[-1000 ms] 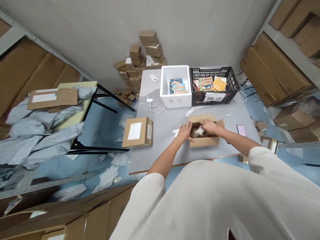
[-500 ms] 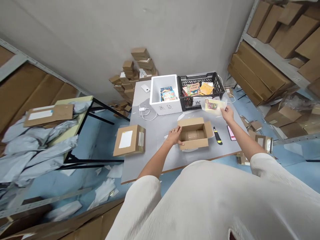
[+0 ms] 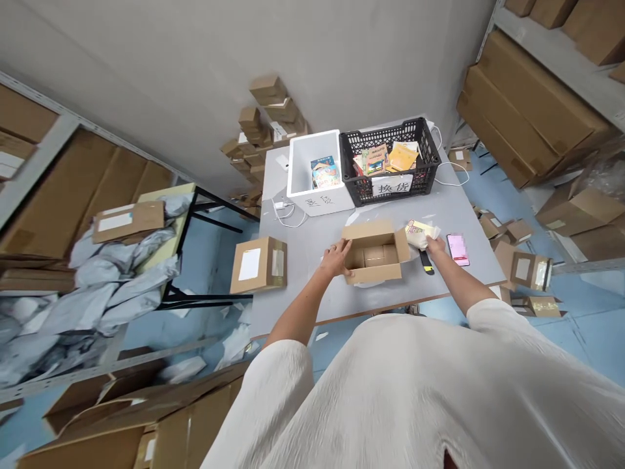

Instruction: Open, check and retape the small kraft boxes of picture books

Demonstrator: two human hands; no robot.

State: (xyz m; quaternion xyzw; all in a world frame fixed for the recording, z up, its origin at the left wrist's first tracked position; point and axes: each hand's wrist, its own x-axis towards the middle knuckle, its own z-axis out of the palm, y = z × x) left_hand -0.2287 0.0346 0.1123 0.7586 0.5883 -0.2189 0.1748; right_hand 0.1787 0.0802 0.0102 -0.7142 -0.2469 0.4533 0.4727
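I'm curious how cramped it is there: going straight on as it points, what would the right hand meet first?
Past the packet it holds, the right hand would probably meet the front of the black crate, though the hand's height above the table is hard to judge.

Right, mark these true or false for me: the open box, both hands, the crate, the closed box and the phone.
1. The right hand holds a wrapped packet. True.
2. The open box is full of books. False: nothing shows inside it.
3. The black crate stands right of the white foam box. True.
4. The left hand is in the crate. False: it is at the open box's left end.
5. The phone lies on the table. True.
6. The closed box stands right of the open box. False: it stands to its left.
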